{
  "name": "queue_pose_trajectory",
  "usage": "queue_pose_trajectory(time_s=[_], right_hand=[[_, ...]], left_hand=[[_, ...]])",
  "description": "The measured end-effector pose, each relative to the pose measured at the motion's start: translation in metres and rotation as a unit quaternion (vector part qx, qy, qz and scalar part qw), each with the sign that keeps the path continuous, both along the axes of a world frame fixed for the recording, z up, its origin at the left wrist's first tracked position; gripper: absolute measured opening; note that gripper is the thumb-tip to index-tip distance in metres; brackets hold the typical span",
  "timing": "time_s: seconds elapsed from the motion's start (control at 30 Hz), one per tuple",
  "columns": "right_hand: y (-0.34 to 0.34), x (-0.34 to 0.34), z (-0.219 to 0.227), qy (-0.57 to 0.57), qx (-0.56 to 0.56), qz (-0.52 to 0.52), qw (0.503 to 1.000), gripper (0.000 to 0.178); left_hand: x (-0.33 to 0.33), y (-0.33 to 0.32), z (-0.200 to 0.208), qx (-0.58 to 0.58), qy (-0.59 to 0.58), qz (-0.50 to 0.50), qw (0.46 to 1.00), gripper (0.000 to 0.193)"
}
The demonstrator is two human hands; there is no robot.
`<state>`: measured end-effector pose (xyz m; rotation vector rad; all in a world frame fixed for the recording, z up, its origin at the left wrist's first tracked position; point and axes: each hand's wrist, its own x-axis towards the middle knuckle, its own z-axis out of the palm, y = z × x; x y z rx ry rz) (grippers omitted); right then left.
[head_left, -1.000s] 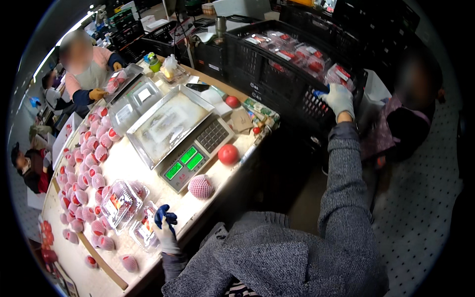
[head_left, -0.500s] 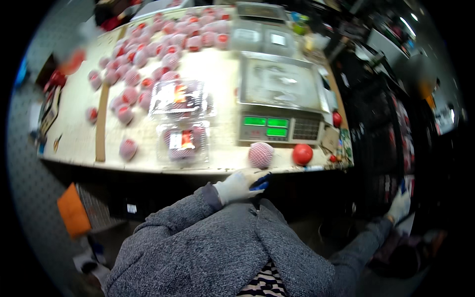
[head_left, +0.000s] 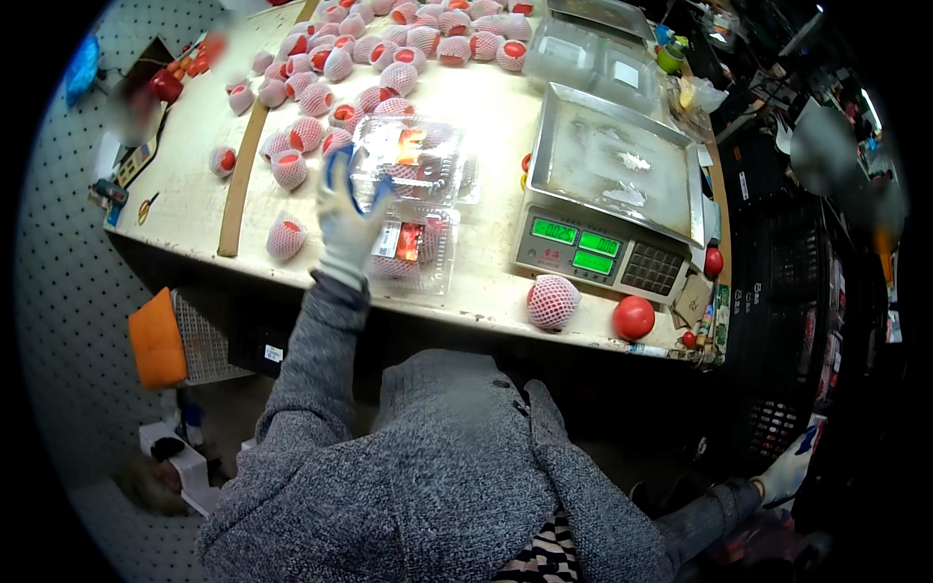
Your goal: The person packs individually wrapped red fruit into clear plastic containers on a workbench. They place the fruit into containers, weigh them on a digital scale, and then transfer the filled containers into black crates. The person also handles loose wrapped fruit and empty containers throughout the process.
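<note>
My left hand [head_left: 352, 216], in a white glove with blue on the fingers, reaches over the table with its fingers spread. It is at the left edge of two clear plastic clamshell boxes and holds nothing that I can see. The farther box [head_left: 434, 167] and the nearer box [head_left: 434, 255] bear red-and-white labels, with netted fruit showing inside. A red round fruit in a foam net [head_left: 286, 237] lies left of the hand. Low at the far right, my right hand [head_left: 782, 476], also gloved, is stretched out by dark crates; its fingers are too unclear to read.
Many netted red fruits [head_left: 454, 51] cover the table's far left. A scale [head_left: 612, 160] with green displays stands right of the boxes. Before it sit another netted fruit [head_left: 553, 301] and a bare red fruit [head_left: 634, 318]. Black crates [head_left: 773, 428] are stacked right.
My left hand has moved from in front of my body, forward and left, to the boxes, its fingers now spread. My right hand remains out at the right. The view has shifted.
</note>
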<state>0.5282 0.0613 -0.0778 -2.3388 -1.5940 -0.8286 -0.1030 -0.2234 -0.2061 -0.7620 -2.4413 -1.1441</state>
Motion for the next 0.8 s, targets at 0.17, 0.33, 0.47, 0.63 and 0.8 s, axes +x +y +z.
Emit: queue_pose_trajectory(time_s=[0.17,0.33,0.47,0.63,0.8], right_hand=[[-0.006,-0.011,0.002,0.006,0.012,0.034,0.999,0.054],[-0.005,-0.01,0.005,0.04,-0.024,-0.013,0.999,0.052],[-0.002,-0.019,0.003,0.016,-0.004,-0.016,1.0,0.048],[-0.004,-0.002,-0.011,-0.031,0.041,0.046,0.998,0.04],[-0.009,-0.004,-0.008,-0.027,0.029,0.029,0.999,0.037]], left_hand=[[-0.055,-0.001,0.005,-0.134,-0.042,0.062,0.988,0.075],[-0.035,0.032,0.032,-0.181,0.085,-0.008,0.98,0.073],[-0.057,0.075,0.057,-0.135,0.13,-0.106,0.977,0.067],[-0.091,0.083,0.055,-0.207,0.088,-0.085,0.971,0.075],[-0.145,0.022,-0.014,-0.135,-0.169,-0.117,0.969,0.08]])
